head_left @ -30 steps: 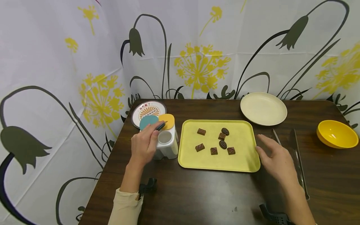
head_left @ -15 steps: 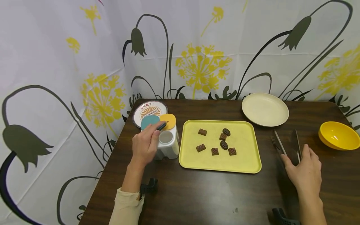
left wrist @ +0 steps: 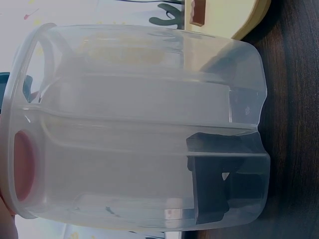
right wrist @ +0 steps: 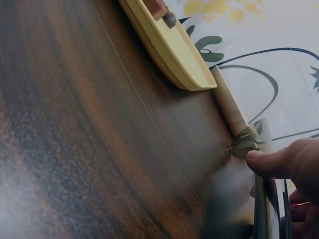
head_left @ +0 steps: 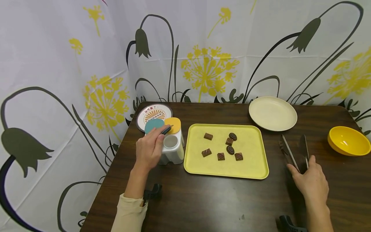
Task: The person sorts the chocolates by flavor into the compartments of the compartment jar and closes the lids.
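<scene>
My right hand (head_left: 312,180) grips metal tongs (head_left: 290,153) lying beside the tray, thumb on one arm and fingers on the other, tips spread towards the back. The right wrist view shows the thumb (right wrist: 279,162) on the tongs' metal arm (right wrist: 263,209). My left hand (head_left: 149,146) rests on top of a multi-cup container (head_left: 171,156) with teal and yellow rounds. Between its thumb and index finger it pinches a dark pen-like thing (head_left: 166,130). In the left wrist view the container's translucent wall (left wrist: 124,114) fills most of the picture.
A yellow tray (head_left: 200,167) with several chocolates (head_left: 221,156) sits mid-table. Behind stand a cream plate (head_left: 273,113) and a patterned plate (head_left: 155,112), the latter partly behind the container. A yellow bowl (head_left: 349,141) is at the right. A flowered curtain (head_left: 208,32) hangs behind.
My right hand has moved right from the tray's edge to the tongs and taken hold of their arms. The left hand stays at the container.
</scene>
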Demonstrator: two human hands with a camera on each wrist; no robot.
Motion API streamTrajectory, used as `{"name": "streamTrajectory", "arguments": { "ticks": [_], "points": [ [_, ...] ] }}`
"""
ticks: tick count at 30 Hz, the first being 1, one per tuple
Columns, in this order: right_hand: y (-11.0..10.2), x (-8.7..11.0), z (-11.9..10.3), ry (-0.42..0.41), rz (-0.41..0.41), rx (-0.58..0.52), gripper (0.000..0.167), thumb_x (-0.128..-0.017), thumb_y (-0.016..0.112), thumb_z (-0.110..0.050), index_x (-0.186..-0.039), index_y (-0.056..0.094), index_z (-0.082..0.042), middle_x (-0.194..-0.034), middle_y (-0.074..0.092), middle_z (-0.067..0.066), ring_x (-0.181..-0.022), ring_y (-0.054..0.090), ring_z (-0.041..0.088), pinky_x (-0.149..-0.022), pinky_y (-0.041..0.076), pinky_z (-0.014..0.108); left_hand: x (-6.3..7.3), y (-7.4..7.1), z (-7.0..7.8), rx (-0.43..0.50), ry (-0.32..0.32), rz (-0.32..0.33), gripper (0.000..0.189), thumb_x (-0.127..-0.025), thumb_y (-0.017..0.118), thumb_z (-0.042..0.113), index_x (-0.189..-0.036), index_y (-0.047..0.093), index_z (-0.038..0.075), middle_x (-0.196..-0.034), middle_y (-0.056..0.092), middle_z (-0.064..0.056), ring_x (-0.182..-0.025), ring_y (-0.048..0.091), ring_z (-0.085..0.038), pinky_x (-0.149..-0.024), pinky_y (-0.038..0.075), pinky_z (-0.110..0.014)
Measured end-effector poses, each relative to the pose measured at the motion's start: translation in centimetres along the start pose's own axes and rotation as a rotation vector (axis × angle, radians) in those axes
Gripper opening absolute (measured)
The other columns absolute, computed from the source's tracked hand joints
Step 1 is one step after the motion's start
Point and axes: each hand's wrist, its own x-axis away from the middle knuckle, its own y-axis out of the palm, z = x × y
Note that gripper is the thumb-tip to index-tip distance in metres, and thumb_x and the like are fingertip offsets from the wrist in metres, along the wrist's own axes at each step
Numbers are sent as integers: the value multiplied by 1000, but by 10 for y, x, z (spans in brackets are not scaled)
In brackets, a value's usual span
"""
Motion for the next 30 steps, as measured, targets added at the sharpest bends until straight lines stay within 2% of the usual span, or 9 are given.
{"name": "streamTrajectory", "arguments": {
  "ticks": [12, 19, 25, 30],
  "points": [
    [4, 1, 5, -10, 73, -9, 86, -91, 64, -41, -148, 26, 11, -126, 40, 45, -111, 41, 63, -92, 33, 69, -1, -1, 1, 8, -2, -7, 40, -103, 40, 29, -125, 67, 11, -118, 70, -4, -107, 66, -22, -98, 46, -47],
    [1, 1, 10, 44, 68, 12, 84, -92, 59, -50, -153, 25, -4, -121, 43, 41, -106, 45, 60, -80, 38, 70, -2, -1, 2, 11, 0, -2, 39, -103, 40, 28, -125, 68, 10, -117, 70, -5, -106, 67, -22, -97, 46, -48],
    [0, 0, 12, 25, 72, -1, 78, -94, 58, -45, -149, 29, 2, -118, 43, 41, -103, 46, 61, -79, 37, 69, -2, -1, 2, 9, -6, 0, 39, -103, 40, 28, -124, 68, 10, -117, 70, -5, -105, 67, -23, -98, 46, -48],
    [-3, 2, 15, 52, 42, -13, 75, -95, 51, -53, -148, 32, -4, -119, 43, 36, -103, 45, 62, -73, 37, 69, -1, -1, 2, 10, -5, 4, 40, -103, 40, 29, -124, 68, 10, -116, 70, -5, -102, 68, -25, -97, 46, -49]
  ]
}}
